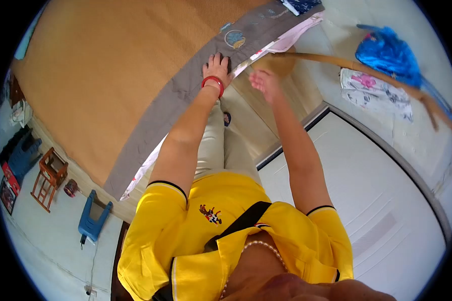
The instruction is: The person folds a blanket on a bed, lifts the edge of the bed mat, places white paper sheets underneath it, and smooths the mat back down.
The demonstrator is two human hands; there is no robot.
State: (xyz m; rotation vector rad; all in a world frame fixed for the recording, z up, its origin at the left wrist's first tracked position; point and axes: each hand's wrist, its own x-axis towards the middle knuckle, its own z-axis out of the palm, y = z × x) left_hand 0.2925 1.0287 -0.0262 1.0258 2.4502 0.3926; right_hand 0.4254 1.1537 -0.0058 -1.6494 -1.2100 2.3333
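My left hand (217, 67), with a red bangle (212, 83) at the wrist, lies flat on the grey border (186, 83) of a tan woven bed mat (130, 65). Its fingers are stretched out, close to a round blue-and-gold emblem (234, 39). My right hand (266, 84) hangs in the air past the mat's edge, fingers loosely half-curled, with nothing visible in them. Beside it runs a strip of pink and white floral cloth (243, 65), which shows under the grey border. The hand appears apart from this cloth.
To the right, a curved wooden bar (356, 65) extends near a blue plastic bag (389, 55) and a floral cloth (374, 93). A white panel with a dark frame (366, 185) lies right of my body. At left are a blue stool (93, 218) and a small wooden chair (51, 170).
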